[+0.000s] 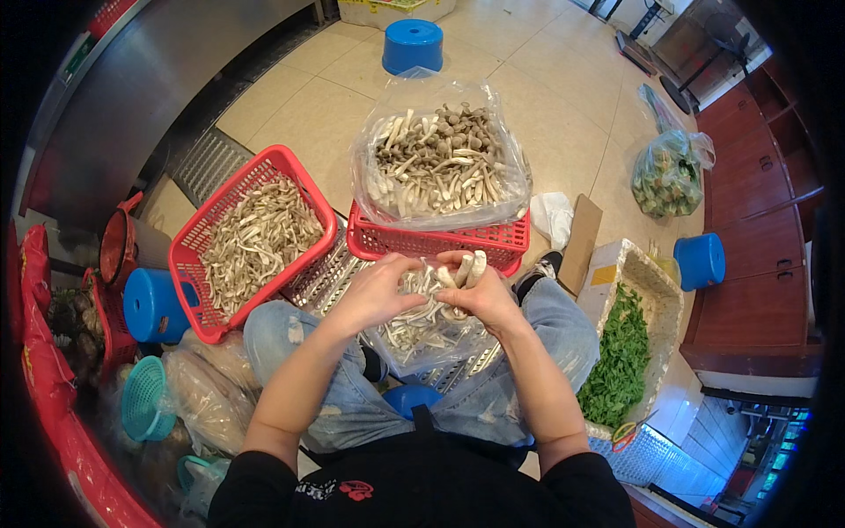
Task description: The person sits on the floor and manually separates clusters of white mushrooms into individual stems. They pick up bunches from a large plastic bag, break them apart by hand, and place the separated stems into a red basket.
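Note:
My right hand point(484, 300) is closed around several thick, pale mushroom stems point(474, 267), which stick up past its fingers. Opposite it, my left hand point(376, 294) has its fingers and thumb curled beside thin mushroom strips point(420, 282); whether it grips any is unclear. Beneath both hands, a clear plastic bag point(422, 360) with torn mushroom strips lies between my knees. Whole brown-capped mushrooms point(439, 162) fill another clear bag point(508, 191) straight ahead, resting on a red plastic basket point(439, 239). To the left, a second red basket point(274, 155) holds many torn mushroom pieces point(261, 244).
A foam box point(668, 310) of green leaves stands at right, with scissors point(627, 435) by its near edge. Blue stools point(412, 46) stand around me, one at left point(152, 307). Bagged vegetables point(668, 178) lie by the wooden cabinet point(746, 218). A turquoise basket point(146, 396) sits lower left.

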`<state>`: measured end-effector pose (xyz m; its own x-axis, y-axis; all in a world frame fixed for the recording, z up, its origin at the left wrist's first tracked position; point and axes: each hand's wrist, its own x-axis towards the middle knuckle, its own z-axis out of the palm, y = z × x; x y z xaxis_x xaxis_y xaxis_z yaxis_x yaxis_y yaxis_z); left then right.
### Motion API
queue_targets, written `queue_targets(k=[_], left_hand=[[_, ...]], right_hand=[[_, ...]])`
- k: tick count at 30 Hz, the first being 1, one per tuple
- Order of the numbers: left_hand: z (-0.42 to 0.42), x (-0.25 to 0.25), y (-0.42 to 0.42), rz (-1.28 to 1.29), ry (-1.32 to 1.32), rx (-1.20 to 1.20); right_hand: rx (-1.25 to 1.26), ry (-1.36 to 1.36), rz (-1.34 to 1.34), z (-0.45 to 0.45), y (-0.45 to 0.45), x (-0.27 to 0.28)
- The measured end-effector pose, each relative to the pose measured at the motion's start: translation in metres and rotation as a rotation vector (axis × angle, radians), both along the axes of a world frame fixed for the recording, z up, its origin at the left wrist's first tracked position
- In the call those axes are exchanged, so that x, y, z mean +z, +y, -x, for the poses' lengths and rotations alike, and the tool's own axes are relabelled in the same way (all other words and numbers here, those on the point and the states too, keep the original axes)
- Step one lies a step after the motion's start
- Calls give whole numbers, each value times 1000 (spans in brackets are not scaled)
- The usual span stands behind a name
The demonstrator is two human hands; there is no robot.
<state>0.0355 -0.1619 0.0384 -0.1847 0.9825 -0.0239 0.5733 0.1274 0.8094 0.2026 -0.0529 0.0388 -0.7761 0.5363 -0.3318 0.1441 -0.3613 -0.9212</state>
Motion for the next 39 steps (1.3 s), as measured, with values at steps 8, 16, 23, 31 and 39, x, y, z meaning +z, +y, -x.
queue_targets(k=[8, 16, 23, 31, 39], left_hand=[[-18, -15, 6, -51, -378, 97], [-26, -30, 8, -224, -497, 212], [-25, -15, 7, -70, -429, 265], [-27, 1, 4, -73, -214, 207], [-2, -5, 5, 41, -885, 155]], right_hand=[[-19, 16, 98, 11, -9, -11], [-154, 37, -88, 20, -17, -10], [-233, 78, -137, 16, -12, -20], [-203, -15, -544, 14, -11, -20], [-276, 76, 11, 13, -13, -1]])
